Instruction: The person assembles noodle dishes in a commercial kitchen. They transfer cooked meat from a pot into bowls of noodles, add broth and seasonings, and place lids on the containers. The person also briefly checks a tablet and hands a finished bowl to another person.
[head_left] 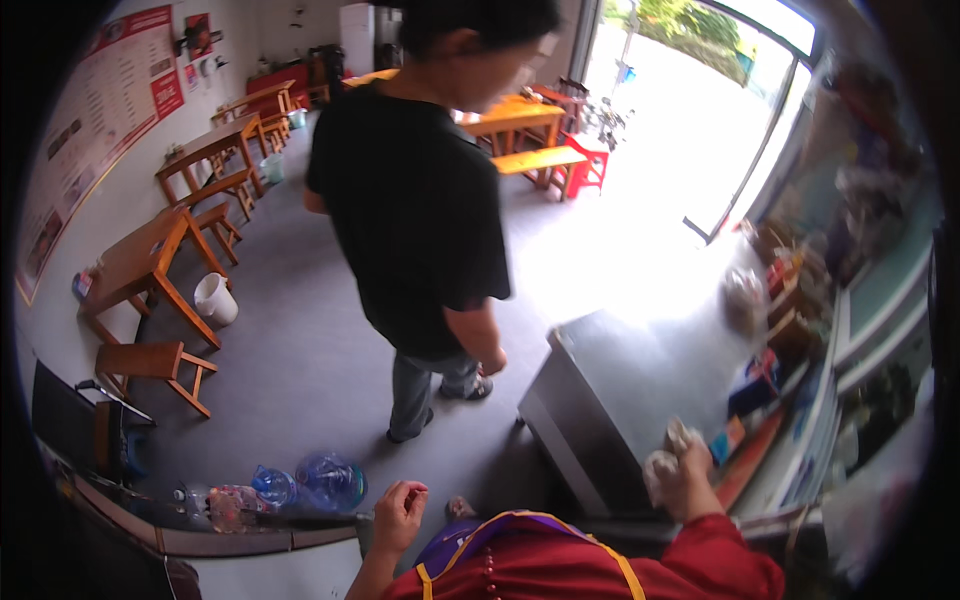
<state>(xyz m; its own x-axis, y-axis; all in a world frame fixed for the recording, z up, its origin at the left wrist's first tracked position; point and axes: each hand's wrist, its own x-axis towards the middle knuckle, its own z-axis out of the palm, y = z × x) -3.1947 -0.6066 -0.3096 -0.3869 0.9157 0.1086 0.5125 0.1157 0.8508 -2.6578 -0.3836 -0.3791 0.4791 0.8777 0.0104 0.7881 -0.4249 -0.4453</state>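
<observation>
My left hand (399, 513) is raised near the low counter at the lower middle, its fingers curled in and nothing visible between them. At the right, my right hand (696, 466) grips a crumpled pale cloth or thin bag (661, 474); which of the two I cannot tell. This hand is over the near right part of a grey metal-topped counter (640, 375). A small blue and orange packet (727, 440) lies just beyond my right fingers.
A person in a black T-shirt (410, 210) stands ahead, beside the metal counter. Large plastic bottles (330, 482) stand at the lower left. Wooden tables (150, 255), benches and a white bucket (215, 300) line the left wall. Boxes and bags (790, 290) crowd the right side.
</observation>
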